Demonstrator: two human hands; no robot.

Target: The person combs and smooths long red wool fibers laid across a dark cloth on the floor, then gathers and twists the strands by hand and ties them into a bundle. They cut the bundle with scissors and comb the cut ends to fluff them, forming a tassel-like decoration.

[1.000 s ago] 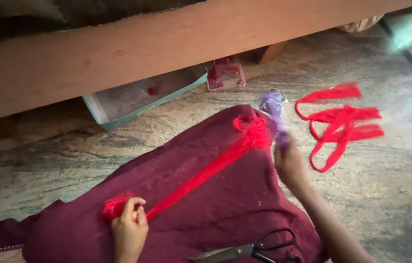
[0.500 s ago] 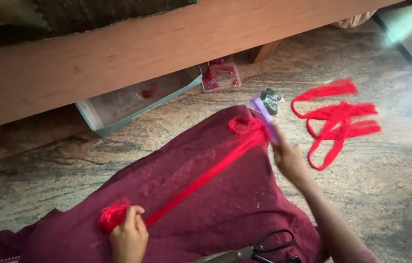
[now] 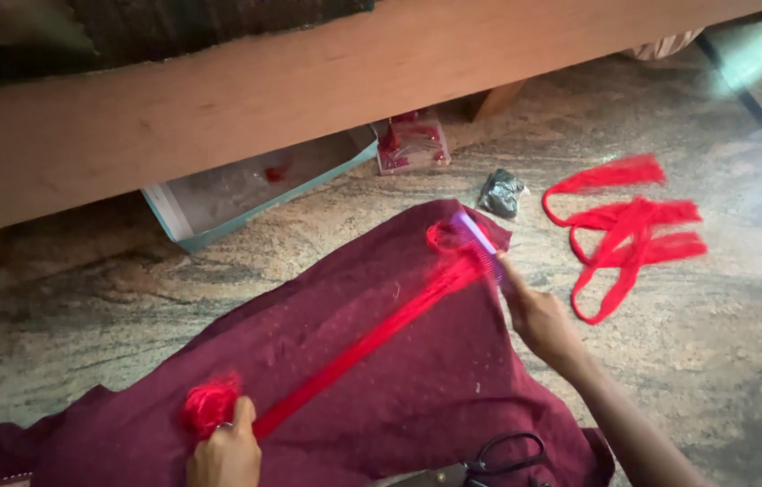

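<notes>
A long bundle of red thread [image 3: 372, 338] lies stretched diagonally across a maroon cloth [image 3: 381, 406] on the stone floor. My left hand [image 3: 223, 455] presses down the fluffy near end of the bundle at the lower left. My right hand [image 3: 539, 316] grips a purple comb [image 3: 478, 242] whose teeth rest in the far end of the thread, at the cloth's upper right corner.
More looped red thread strands [image 3: 629, 225] lie on the floor to the right. A small dark crumpled bag [image 3: 500, 191], a small clear box [image 3: 413, 144] and a shallow teal-edged tray [image 3: 255, 185] sit under a wooden bed rail [image 3: 309, 99]. Black-handled scissors [image 3: 489, 462] lie on the cloth's near edge.
The right hand has brought the purple comb down from above the thread's far end into the strands. The left hand keeps holding the near end.
</notes>
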